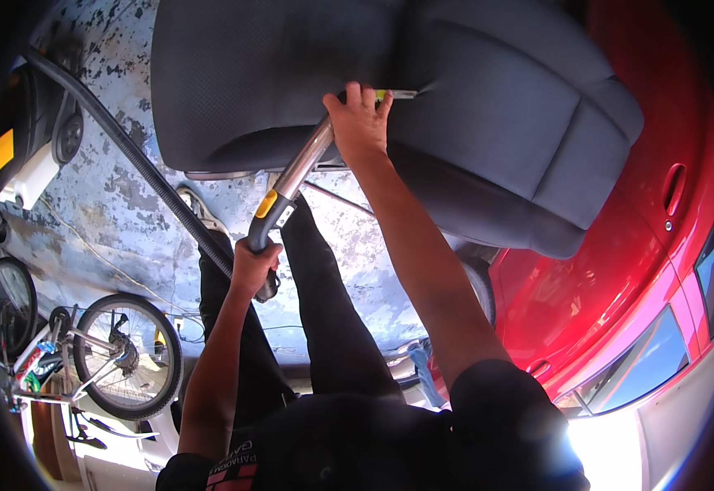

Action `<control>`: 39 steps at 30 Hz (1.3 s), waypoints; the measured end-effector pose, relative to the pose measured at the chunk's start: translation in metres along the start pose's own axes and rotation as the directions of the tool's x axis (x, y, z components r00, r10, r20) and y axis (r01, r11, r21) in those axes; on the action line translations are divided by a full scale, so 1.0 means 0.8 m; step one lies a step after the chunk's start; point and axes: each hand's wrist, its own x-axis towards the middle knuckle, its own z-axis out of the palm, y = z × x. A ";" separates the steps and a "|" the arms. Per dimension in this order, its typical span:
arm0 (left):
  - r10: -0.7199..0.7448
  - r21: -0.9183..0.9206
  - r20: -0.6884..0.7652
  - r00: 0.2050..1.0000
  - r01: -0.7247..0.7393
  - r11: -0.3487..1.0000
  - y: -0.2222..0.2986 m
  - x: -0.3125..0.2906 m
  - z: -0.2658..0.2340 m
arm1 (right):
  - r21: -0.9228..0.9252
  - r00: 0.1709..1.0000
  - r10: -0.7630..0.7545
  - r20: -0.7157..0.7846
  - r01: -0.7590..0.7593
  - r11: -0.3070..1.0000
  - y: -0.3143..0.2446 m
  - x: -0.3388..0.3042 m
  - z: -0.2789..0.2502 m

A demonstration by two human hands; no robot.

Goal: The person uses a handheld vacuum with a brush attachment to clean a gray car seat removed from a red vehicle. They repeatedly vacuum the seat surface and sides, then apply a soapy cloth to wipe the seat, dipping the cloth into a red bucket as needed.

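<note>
A vacuum cleaner wand [306, 157] slants up across the middle, a metal tube with a dark grip and a yellow slider. My left hand [255, 266] is wrapped round its curved handle, where the ribbed hose [148, 168] joins. At the tube's far end my right hand [361, 123] is closed over the wand, palm down. Past its fingers shows a thin pale tip with a yellow-green patch, against the dark grey car seat [480, 123]. The tip lies by the fold between the seat's two padded parts; my right hand hides the joint behind it.
A red car [594, 278] stands close on the right. The vacuum cleaner body [33, 155] is at the far left, its hose crossing over the worn blue-grey floor [115, 245]. A bicycle [124, 356] lies at lower left, with a thin cord nearby.
</note>
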 end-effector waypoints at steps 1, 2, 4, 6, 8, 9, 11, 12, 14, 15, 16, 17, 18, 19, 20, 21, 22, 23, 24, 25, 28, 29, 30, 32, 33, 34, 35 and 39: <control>0.001 0.024 0.000 1.000 -0.001 1.000 -0.007 -0.008 -0.006 | 0.005 0.999 0.010 0.033 -0.010 1.000 -0.006 -0.010 -0.003; -0.032 0.038 0.003 0.999 0.032 0.999 -0.009 -0.016 -0.010 | 0.010 1.000 0.010 0.019 -0.010 1.000 -0.008 -0.023 -0.004; -0.057 0.123 0.014 0.998 0.055 0.991 -0.012 -0.036 -0.019 | 0.023 1.000 0.025 -0.002 -0.025 0.999 -0.014 -0.051 0.003; -0.102 0.168 -0.012 0.995 0.102 0.980 -0.023 -0.058 -0.026 | 0.028 0.998 0.044 0.049 -0.045 0.999 -0.021 -0.075 0.005; -0.132 0.219 -0.047 0.990 0.139 0.966 -0.019 -0.087 -0.032 | 0.031 0.995 0.057 0.076 -0.059 0.998 -0.029 -0.100 0.001; -0.124 0.240 -0.064 0.990 0.136 0.961 -0.014 -0.092 -0.033 | 0.025 0.996 0.060 0.068 -0.062 0.998 -0.030 -0.101 -0.006; 0.088 0.463 -0.055 0.995 -0.053 0.885 -0.013 -0.099 -0.037 | 0.044 0.997 0.077 -0.025 -0.076 0.996 -0.014 -0.100 -0.032; 0.163 0.459 -0.042 0.986 -0.126 0.880 0.006 -0.103 -0.027 | 0.047 0.994 0.075 -0.084 -0.072 0.996 -0.006 -0.097 -0.054; 0.238 0.438 -0.045 0.970 -0.195 0.878 0.046 -0.090 0.002 | 0.033 0.987 0.043 -0.155 -0.039 0.999 0.015 -0.070 -0.100; 0.249 0.419 -0.060 0.967 -0.202 0.886 0.066 -0.075 0.020 | 0.048 0.977 0.021 -0.210 -0.011 0.999 0.026 -0.041 -0.116; 0.228 0.300 -0.073 0.971 -0.197 0.933 0.086 -0.055 0.040 | 0.047 0.967 -0.011 -0.254 0.023 0.999 0.041 -0.009 -0.125; 0.269 0.278 -0.105 0.957 -0.232 0.932 0.097 -0.031 0.058 | 0.040 0.957 -0.051 -0.285 0.065 0.997 0.058 0.023 -0.133; 0.382 0.263 -0.123 0.916 -0.341 0.903 0.123 -0.012 0.082 | 0.014 0.946 -0.088 -0.311 0.097 0.995 0.077 0.056 -0.136; 0.416 0.273 -0.149 0.897 -0.367 0.889 0.132 0.013 0.098 | -0.004 0.926 -0.123 -0.358 0.130 0.991 0.094 0.088 -0.136; 0.362 0.278 -0.152 0.920 -0.312 0.909 0.151 0.035 0.113 | -0.002 0.922 -0.139 -0.361 0.149 0.989 0.110 0.116 -0.130; 0.293 0.282 -0.146 0.945 -0.244 0.928 0.161 0.047 0.128 | -0.045 0.944 -0.121 -0.308 0.112 0.993 0.130 0.132 -0.117; 0.285 0.261 -0.134 0.949 -0.244 0.934 0.153 0.051 0.129 | -0.046 0.957 -0.097 -0.272 0.087 0.995 0.131 0.131 -0.109; 0.294 0.240 -0.129 0.947 -0.258 0.936 0.147 0.060 0.124 | -0.047 0.964 -0.079 -0.252 0.069 0.996 0.126 0.135 -0.107; 0.280 0.261 -0.117 0.953 -0.243 0.934 0.134 0.049 0.120 | -0.022 0.963 -0.062 -0.264 0.058 0.998 0.121 0.125 -0.101; 0.358 0.343 -0.150 0.922 -0.291 0.893 0.122 0.042 0.120 | 0.003 0.960 -0.044 -0.277 0.046 0.999 0.114 0.108 -0.095; 0.301 0.303 -0.128 0.945 -0.252 0.919 0.077 0.013 0.109 | 0.054 0.972 -0.030 -0.231 0.044 0.998 0.100 0.061 -0.084; 0.294 0.301 -0.128 0.947 -0.245 0.922 0.057 0.006 0.104 | 0.057 0.976 -0.033 -0.217 0.046 0.997 0.097 0.046 -0.082; 0.305 0.322 -0.113 0.946 -0.256 0.912 0.047 -0.005 0.100 | 0.089 0.983 -0.017 -0.185 0.034 0.995 0.092 0.030 -0.079; 0.306 0.322 -0.116 0.945 -0.256 0.912 0.026 -0.026 0.096 | 0.094 0.984 -0.011 -0.178 0.029 0.995 0.082 0.001 -0.074; 0.291 0.326 -0.120 0.949 -0.239 0.915 0.021 -0.036 0.093 | 0.097 0.985 -0.010 -0.171 0.027 0.995 0.077 -0.012 -0.070; 0.275 0.321 -0.115 0.954 -0.226 0.920 0.006 -0.042 0.087 | 0.087 0.988 -0.013 -0.155 0.027 0.996 0.072 -0.023 -0.067; 0.261 0.313 -0.111 0.959 -0.216 0.925 -0.006 -0.046 0.082 | 0.094 0.989 -0.007 -0.149 0.022 0.995 0.067 -0.034 -0.065; 0.246 0.374 -0.123 0.962 -0.184 0.909 -0.047 -0.069 0.065 | 0.105 0.992 0.005 -0.128 0.008 0.994 0.047 -0.078 -0.051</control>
